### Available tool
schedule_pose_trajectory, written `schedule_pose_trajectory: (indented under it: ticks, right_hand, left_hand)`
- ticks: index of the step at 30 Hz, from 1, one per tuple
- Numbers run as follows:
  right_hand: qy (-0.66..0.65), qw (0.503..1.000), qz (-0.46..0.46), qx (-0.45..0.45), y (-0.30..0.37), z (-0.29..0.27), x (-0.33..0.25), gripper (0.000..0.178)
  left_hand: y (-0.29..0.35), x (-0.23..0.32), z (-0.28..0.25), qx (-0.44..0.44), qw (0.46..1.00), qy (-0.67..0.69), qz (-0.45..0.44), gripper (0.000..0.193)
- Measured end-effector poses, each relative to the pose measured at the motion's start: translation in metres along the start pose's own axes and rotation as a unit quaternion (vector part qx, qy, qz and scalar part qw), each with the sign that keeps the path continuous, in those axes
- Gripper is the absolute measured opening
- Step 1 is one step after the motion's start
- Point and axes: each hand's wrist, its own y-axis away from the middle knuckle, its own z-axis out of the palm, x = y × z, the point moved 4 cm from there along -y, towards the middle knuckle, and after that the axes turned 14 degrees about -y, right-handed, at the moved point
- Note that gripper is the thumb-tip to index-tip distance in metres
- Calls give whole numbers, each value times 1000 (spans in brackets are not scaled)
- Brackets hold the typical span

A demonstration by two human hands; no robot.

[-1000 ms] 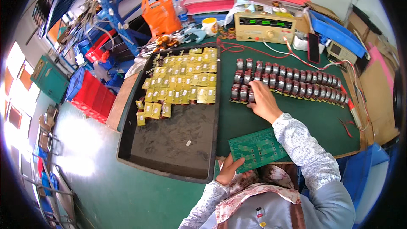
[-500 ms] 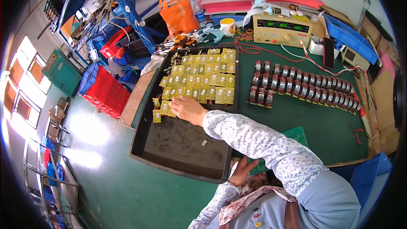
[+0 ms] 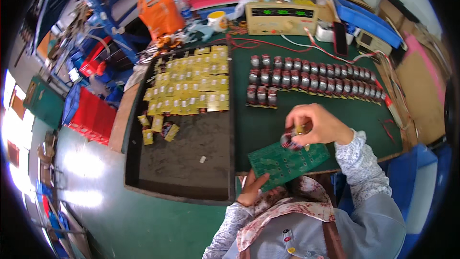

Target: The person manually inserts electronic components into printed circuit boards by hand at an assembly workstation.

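My left hand (image 3: 252, 188) is closed on the lower left corner of a green circuit board (image 3: 275, 165), which lies tilted at the table's front edge. Pinched in the fingers of my right hand (image 3: 320, 123), just above the board's upper right part, is a wound coil (image 3: 288, 140) with a bit of yellow showing; motion blurs it. To the left, a black tray (image 3: 187, 175) holds many yellow-based pieces (image 3: 187, 86) in tight rows. A few loose ones, including a tipped coil piece (image 3: 170, 132), lie below those rows.
Rows of upright dark red and silver coils (image 3: 306, 79) stand behind my right hand. A beige power supply (image 3: 282, 18) with red and white leads sits at the back, a phone (image 3: 340, 39) to its right. Red-handled pliers (image 3: 388, 129) lie near the right edge.
My right hand has left the tray and come right, over the circuit board, with a coil in its fingers. My left hand stays on the board. The whole view has shifted.
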Motion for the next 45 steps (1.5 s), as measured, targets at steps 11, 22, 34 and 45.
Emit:
schedule_pose_trajectory:
  ticks: [11,22,34,45]
  right_hand:
    - [162,916,-1,366,136,-98,94,28]
    - [258,933,-79,236,126,-36,81,40]
    - [-221,943,63,240,96,-14,102,13]
    - [234,939,-60,246,83,14,70,16]
  left_hand:
    - [7,41,27,33,999,-14,28,30]
    - [16,60,48,48,997,-53,40,30]
    - [21,62,50,42,998,-42,22,31]
    - [19,64,50,33,998,-37,25,30]
